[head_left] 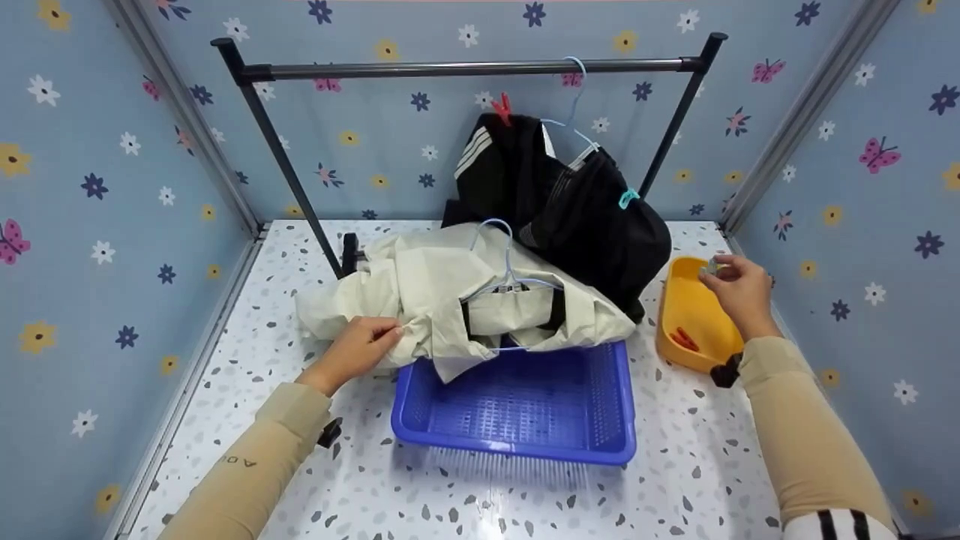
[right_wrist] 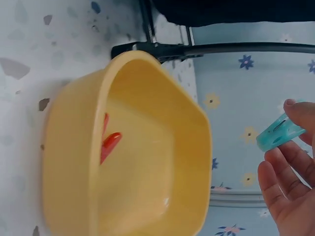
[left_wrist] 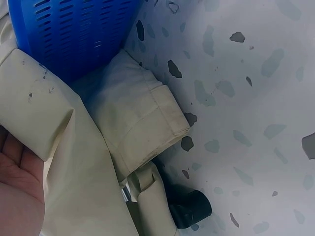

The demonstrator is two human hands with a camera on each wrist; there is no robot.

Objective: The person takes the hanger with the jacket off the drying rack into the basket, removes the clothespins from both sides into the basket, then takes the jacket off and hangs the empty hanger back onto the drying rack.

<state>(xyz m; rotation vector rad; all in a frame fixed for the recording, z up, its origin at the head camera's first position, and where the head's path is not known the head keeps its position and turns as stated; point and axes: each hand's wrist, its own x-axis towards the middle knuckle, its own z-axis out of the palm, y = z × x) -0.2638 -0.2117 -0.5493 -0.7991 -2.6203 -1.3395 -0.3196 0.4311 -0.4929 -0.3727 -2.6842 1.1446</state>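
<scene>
My left hand [head_left: 354, 351] pinches the edge of a cream jacket [head_left: 424, 270] at its left part; in the left wrist view the cloth hides the fingertips. The jacket lies partly over the back of a blue basket [head_left: 517, 448], with a light blue hanger [head_left: 510, 259] set in its neck opening. On the right, my right hand [head_left: 742, 294] pinches a turquoise clothespin [right_wrist: 279, 132] between thumb and fingers. It is raised above the far right rim of a yellow bin [head_left: 664, 319]. Inside that bin lies a red clothespin [right_wrist: 110, 145].
A black rack [head_left: 450, 70] spans the back. From its bar hangs a second light blue hanger [head_left: 576, 97] with a black garment [head_left: 600, 225]. That garment carries a red clothespin [head_left: 502, 109] and a turquoise one. Flowered panels [head_left: 82, 225] enclose the speckled table [head_left: 345, 487].
</scene>
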